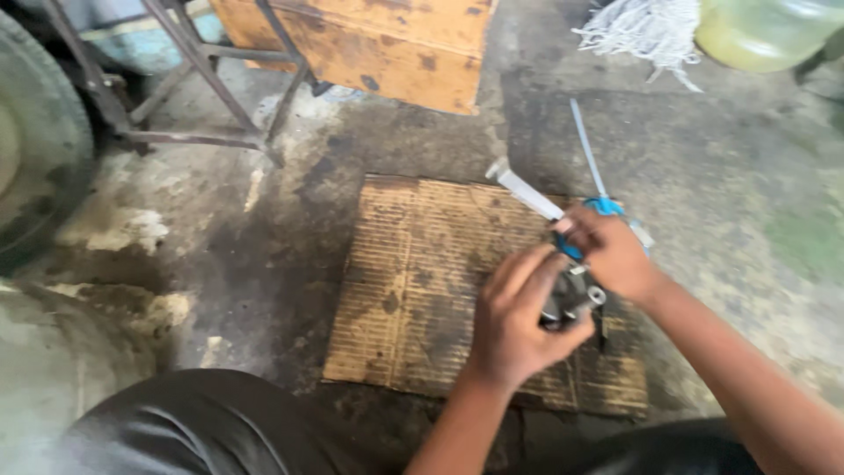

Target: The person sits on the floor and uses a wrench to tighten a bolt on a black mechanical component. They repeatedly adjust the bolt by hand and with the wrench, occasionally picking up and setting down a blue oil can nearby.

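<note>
Hands worked together low over a worn sheet of corrugated cardboard [422,281] lying on the stained concrete floor [264,237]. Left hand [519,321] was closed around a small grey metal part [573,297], fingers curled over its top, so most of the part was hidden; a short round stub showed at its right side. Right hand [611,251] sat just beside and slightly beyond the left, fingers closed on a blue-handled tool [598,209] whose pale shaft ran up and away from the hands; exact kind of tool could not be told because of motion blur. A light grey tube-like piece [526,189] extended from the right hand toward the upper left, over the far edge of the cardboard; whether it belonged to the tool or was a separate item could not be told. Metal part was held above the near right portion of the cardboard, between the two hands, touching the left palm and close to the right fingers. Well beyond the hands stood an orange-brown wooden box [387,44] on a dark metal frame [193,79]. Far right of the hands: a white mop head [646,31] and a yellowish plastic container [765,31]. Far left: a tyre [35,141]. Dark trousers [211,422] showed nearest the camera.
</note>
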